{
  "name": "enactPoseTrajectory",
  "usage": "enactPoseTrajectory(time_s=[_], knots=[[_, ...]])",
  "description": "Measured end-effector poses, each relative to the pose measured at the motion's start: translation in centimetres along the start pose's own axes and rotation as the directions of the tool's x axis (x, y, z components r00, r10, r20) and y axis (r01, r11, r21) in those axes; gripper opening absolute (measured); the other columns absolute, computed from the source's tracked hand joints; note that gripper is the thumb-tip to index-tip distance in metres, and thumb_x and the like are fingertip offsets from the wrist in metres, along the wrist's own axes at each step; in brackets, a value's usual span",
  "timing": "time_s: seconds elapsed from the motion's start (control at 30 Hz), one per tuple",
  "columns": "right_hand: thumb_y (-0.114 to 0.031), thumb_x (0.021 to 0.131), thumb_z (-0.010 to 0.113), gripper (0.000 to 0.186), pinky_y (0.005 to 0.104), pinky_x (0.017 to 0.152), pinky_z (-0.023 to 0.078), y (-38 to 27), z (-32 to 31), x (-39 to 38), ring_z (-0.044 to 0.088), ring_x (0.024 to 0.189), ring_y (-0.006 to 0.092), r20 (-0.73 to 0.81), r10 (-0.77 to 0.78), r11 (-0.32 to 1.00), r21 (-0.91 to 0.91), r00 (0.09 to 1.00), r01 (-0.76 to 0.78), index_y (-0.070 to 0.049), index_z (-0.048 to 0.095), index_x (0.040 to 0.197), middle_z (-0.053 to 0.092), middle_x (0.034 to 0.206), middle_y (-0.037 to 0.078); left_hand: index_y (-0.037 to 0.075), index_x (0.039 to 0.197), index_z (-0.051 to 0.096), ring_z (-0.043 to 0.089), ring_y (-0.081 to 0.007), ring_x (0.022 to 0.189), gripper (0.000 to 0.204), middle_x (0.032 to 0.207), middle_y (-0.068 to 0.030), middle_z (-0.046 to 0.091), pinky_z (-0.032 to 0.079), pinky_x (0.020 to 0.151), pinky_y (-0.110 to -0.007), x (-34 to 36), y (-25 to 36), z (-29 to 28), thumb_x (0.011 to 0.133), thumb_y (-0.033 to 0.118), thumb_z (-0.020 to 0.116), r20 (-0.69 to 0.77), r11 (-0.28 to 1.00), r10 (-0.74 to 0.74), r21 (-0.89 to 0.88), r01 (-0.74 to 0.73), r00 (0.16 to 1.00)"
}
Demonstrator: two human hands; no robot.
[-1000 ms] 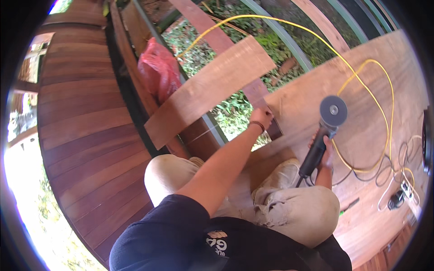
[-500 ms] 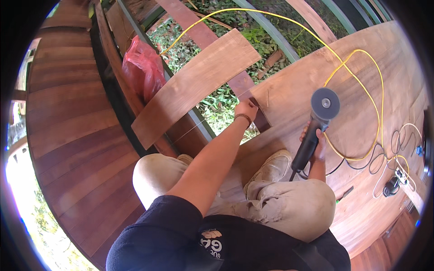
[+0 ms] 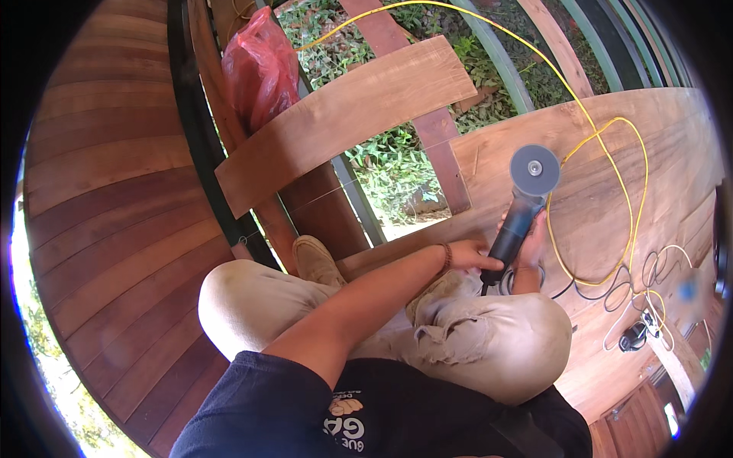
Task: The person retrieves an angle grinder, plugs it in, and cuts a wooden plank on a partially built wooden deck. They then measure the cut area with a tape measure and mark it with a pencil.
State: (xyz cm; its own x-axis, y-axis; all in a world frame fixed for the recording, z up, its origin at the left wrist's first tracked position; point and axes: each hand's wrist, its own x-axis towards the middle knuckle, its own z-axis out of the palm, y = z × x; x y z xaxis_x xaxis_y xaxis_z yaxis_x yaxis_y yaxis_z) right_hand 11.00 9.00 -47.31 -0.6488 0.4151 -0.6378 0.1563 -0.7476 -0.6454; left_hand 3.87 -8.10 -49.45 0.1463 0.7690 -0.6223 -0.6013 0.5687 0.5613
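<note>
I sit cross-legged on plywood [image 3: 586,187], and my right hand [image 3: 531,240] is wrapped round a black angle grinder [image 3: 511,240], its grey disc [image 3: 534,169] facing up. My left hand [image 3: 477,258], with a bracelet at the wrist, is at the grinder's lower body, its fingers on the handle and partly hidden. A loose wooden board [image 3: 343,114] lies across the open framing beyond, over a reddish beam [image 3: 450,175] that runs under it.
A red plastic bag [image 3: 259,65] sits at the upper left beside plank decking [image 3: 114,244]. Open joists [image 3: 489,53] show greenery below. A yellow cord [image 3: 573,80] loops over the plywood. A power strip with plugs [image 3: 637,332] and tangled cables lies at right.
My left hand has left the reddish beam beside the loose board and moved down and right onto the grinder. My right hand still holds the grinder. The view has shifted.
</note>
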Motion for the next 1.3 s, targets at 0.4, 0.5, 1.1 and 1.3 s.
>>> enactPoseTrajectory(time_s=[0.4,0.5,1.1,1.3], knots=[[-0.036,0.069,0.085,0.071,0.0451,0.093,0.055,-0.2,0.8,2.3,0.07,0.107,0.0378,-0.315,-0.219,0.664,-0.742,0.923,-0.095,0.002,0.064,0.124,0.071,0.113,0.025,-0.004,0.118,0.059,0.075,-0.0295,0.088,0.056,0.099,-0.0186,0.074,0.057,0.075,-0.043,3.9,0.6,2.5,0.084,0.034,0.083,-0.406,0.852,0.14,0.514,0.099,0.903],[-0.04,0.066,0.083,0.073,0.048,0.095,0.054,-0.5,-1.1,3.4,0.068,0.11,0.0448,-0.353,-0.243,0.571,-0.805,0.903,-0.16,0.001,0.065,0.123,0.07,0.115,0.029,-0.005,0.114,0.062,0.075,-0.0244,0.088,0.057,0.098,-0.0178,0.075,0.057,0.079,-0.039,5.2,1.6,-0.5,0.084,0.039,0.083,-0.153,0.834,0.042,0.55,0.049,0.987],[-0.044,0.077,0.08,0.081,0.0471,0.107,0.049,-1.6,-5.5,2.1,0.056,0.127,0.0393,-0.158,-0.455,0.313,-0.95,0.877,-0.009,0.001,0.053,0.139,0.058,0.135,0.024,0.001,0.109,0.068,0.072,-0.026,0.081,0.03,0.087,-0.0137,0.072,0.057,0.075,-0.039,-9.0,19.6,-29.5,0.087,0.02,0.077,-0.35,0.095,0.368,0.936,0.34,0.862],[-0.02,0.084,0.077,0.053,0.0495,0.106,0.046,-1.6,-21.7,-11.2,0.055,0.124,0.0416,-0.435,-0.896,0.39,-0.869,0.094,-0.306,-0.007,0.058,0.132,0.06,0.129,0.023,0.001,0.108,0.068,0.072,-0.0258,0.083,0.03,0.09,-0.0141,0.073,0.059,0.078,-0.038,-12.7,15.3,-32.3,0.086,0.018,0.077,-0.297,0.149,0.36,0.954,0.26,0.884]])
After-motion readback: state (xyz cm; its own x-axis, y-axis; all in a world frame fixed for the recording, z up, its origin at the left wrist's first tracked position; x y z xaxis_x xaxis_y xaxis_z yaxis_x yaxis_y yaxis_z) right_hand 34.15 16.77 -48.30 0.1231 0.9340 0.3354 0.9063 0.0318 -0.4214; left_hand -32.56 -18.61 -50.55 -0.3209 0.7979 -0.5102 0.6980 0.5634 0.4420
